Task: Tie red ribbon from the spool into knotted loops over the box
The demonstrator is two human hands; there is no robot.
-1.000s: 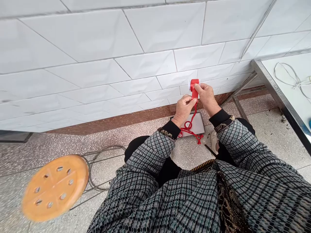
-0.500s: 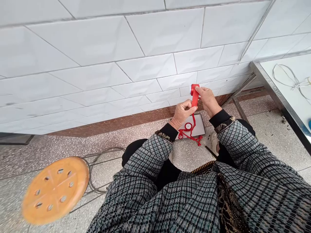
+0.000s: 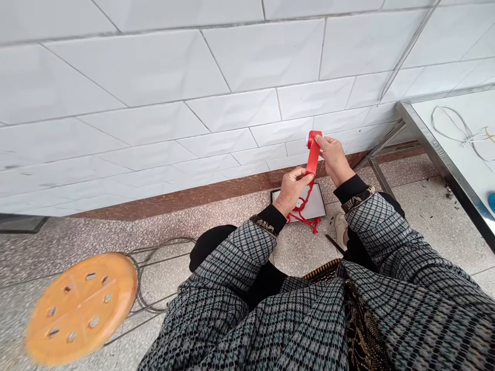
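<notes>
A roll of red ribbon [image 3: 310,140] with a white edge is held up by my right hand [image 3: 334,157], its thumb on the ribbon. A flat red strip [image 3: 314,157] runs down from the roll to my left hand [image 3: 292,189], which pinches it between thumb and fingers. Below that pinch, the ribbon hangs narrow and twisted towards a white tray with a dark rim [image 3: 317,202] on the floor. Loops of red ribbon [image 3: 308,221] lie over the tray's front edge, near a small red ring-shaped piece [image 3: 299,204].
An orange round stool [image 3: 83,309] with holes and metal legs is at the lower left. At the right, a metal-framed table [image 3: 444,154] bears thin wires [image 3: 467,135] and a blue object [image 3: 492,201]. White wall tiles [image 3: 263,56] rise ahead.
Both hands have shifted slightly right. The flat strip between them looks a little longer and more slanted, and my left hand sits slightly lower.
</notes>
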